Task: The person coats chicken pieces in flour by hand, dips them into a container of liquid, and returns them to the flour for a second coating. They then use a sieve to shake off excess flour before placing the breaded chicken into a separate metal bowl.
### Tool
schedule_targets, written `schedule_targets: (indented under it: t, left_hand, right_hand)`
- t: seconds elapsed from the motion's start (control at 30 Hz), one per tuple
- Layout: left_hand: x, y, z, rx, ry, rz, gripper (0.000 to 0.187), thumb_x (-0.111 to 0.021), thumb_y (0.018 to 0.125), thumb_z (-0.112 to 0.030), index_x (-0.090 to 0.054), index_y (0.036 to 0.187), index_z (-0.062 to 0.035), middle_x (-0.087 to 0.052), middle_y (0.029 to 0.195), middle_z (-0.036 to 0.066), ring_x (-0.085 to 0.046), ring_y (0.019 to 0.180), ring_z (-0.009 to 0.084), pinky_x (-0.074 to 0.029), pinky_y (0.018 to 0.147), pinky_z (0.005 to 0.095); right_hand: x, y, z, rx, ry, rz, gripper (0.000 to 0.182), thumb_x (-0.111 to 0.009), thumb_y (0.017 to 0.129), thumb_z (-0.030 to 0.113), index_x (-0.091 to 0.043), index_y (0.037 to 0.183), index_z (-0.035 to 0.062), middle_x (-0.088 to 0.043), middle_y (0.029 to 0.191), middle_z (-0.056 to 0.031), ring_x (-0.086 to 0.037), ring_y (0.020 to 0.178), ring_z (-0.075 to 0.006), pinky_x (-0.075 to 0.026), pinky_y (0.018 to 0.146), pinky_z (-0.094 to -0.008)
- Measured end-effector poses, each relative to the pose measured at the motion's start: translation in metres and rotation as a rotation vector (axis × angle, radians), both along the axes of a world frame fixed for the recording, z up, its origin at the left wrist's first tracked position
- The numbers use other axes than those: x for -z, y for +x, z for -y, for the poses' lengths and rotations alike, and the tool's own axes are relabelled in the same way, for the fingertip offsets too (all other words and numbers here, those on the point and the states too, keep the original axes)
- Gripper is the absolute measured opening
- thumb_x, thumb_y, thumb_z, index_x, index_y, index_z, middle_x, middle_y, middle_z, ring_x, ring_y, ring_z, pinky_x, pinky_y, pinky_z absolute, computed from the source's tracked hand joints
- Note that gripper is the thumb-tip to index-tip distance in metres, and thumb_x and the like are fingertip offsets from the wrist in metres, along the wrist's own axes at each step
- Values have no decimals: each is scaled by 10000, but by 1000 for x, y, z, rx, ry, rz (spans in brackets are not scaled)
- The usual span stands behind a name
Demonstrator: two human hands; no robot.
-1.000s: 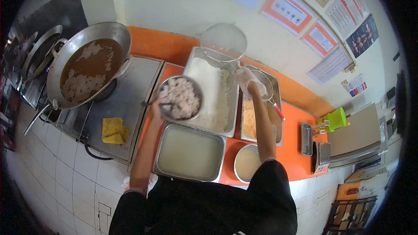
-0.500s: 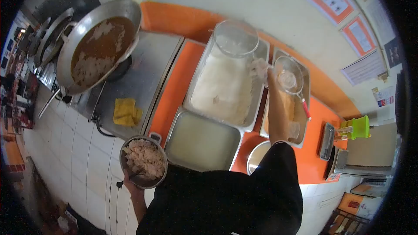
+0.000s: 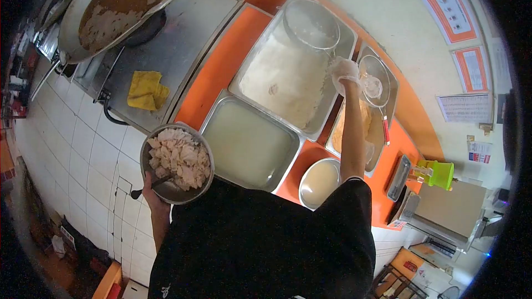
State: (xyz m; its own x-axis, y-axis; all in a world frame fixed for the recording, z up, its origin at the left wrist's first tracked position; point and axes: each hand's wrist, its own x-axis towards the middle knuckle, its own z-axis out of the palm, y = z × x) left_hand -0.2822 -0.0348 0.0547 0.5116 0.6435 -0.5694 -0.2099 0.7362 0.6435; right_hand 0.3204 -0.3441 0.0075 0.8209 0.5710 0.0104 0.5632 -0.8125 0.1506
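Observation:
My left hand (image 3: 154,195) grips the rim of a metal bowl (image 3: 145,158) at its lower left. The bowl is heaped with pale chunks of what looks like raw meat (image 3: 180,158), and a dark-handled utensil (image 3: 145,192) sticks out beside my fingers. My right hand (image 3: 344,72), in a clear plastic glove, is closed around the handle of a round mesh strainer (image 3: 311,23). That strainer is over the far end of a deep steel tray of white flour (image 3: 282,80). A second strainer with a red handle (image 3: 386,130) rests on the tray to the right.
A steel pan of cloudy liquid (image 3: 249,141) sits nearest my body, with a round pot of pale liquid (image 3: 320,184) to its right. Orange crumbs (image 3: 363,119) lie in the right tray. At left, a large wok of brown oil (image 3: 119,8) stands above the stove, near a yellow cloth (image 3: 147,89).
The view has shifted, so the wok sits higher and partly out of frame. Both hands keep their holds on the bowl and the strainer.

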Motion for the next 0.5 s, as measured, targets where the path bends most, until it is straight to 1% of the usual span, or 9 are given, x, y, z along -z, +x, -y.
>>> schedule_targets:
  t: [0.03, 0.13, 0.23, 0.3, 0.33, 0.37, 0.4, 0.43, 0.5]
  left_hand:
    - [-4, 3, 2, -14, -7, -43, 503, -376, 954, -338, -334, 1332, -9, -436, 1312, 161, -452, 1181, 324, -385, 978, 469]
    - [-2, 4, 3, -25, -28, -59, 512, -385, 950, -342, -334, 1330, -3, -440, 1304, 168, -457, 1175, 322, -391, 971, 470]
    - [-5, 5, -1, -33, -50, -1, 511, -389, 949, -342, -341, 1325, 1, -445, 1297, 171, -466, 1164, 320, -399, 962, 465]
    - [11, -3, -8, -23, -76, 68, 499, -389, 950, -332, -351, 1318, 3, -450, 1293, 168, -474, 1154, 317, -405, 955, 458]
    - [11, -3, -10, -24, -90, 62, 491, -392, 951, -323, -353, 1315, 4, -453, 1291, 165, -477, 1151, 316, -407, 953, 456]
    - [12, -2, -12, -23, -103, 60, 484, -394, 951, -314, -354, 1313, 5, -455, 1289, 163, -480, 1148, 315, -409, 951, 453]
    - [12, -2, -14, -21, -116, 60, 477, -397, 951, -305, -355, 1310, 6, -457, 1287, 160, -483, 1145, 314, -411, 950, 450]
    - [13, -2, -16, -14, -110, 74, 471, -413, 949, -290, -348, 1310, 5, -461, 1286, 154, -484, 1144, 311, -412, 953, 447]
    - [21, -6, -17, -25, -73, 89, 476, -417, 947, -291, -340, 1317, -1, -458, 1286, 155, -481, 1150, 310, -412, 954, 448]
  right_hand:
    - [-10, -10, -6, 28, -47, 23, 242, -593, 738, 309, -629, 861, 103, -652, 782, -149, -639, 762, -303, -496, 654, -415]
    - [-39, -43, -15, 41, 38, 242, 195, -568, 761, 261, -620, 888, 123, -649, 749, -127, -641, 721, -288, -506, 624, -406]
    - [-49, -77, -32, -108, -104, 432, 136, -541, 782, 202, -614, 862, 119, -645, 738, -108, -640, 694, -270, -501, 580, -393]
    - [-51, -127, -80, -65, -503, 162, 128, -500, 788, 182, -574, 845, 95, -622, 695, -138, -628, 614, -289, -496, 518, -434]
    - [-24, -139, -92, -162, -33, 22, 113, -500, 777, 178, -583, 798, 104, -614, 658, -137, -612, 549, -284, -477, 441, -421]
    - [41, -132, -92, -396, -16, 51, 127, -508, 774, 193, -602, 764, 108, -624, 686, -137, -619, 594, -291, -493, 503, -413]
    - [63, -140, -104, -395, -47, -60, 139, -519, 764, 210, -601, 725, 105, -630, 703, -133, -629, 653, -289, -500, 588, -418]
    - [66, -150, -116, -263, -82, -206, 178, -550, 763, 254, -617, 768, 89, -647, 759, -141, -633, 710, -293, -500, 660, -398]
    - [74, -147, -118, -222, -73, -208, 196, -561, 761, 270, -622, 783, 85, -649, 772, -146, -633, 717, -299, -500, 662, -394]
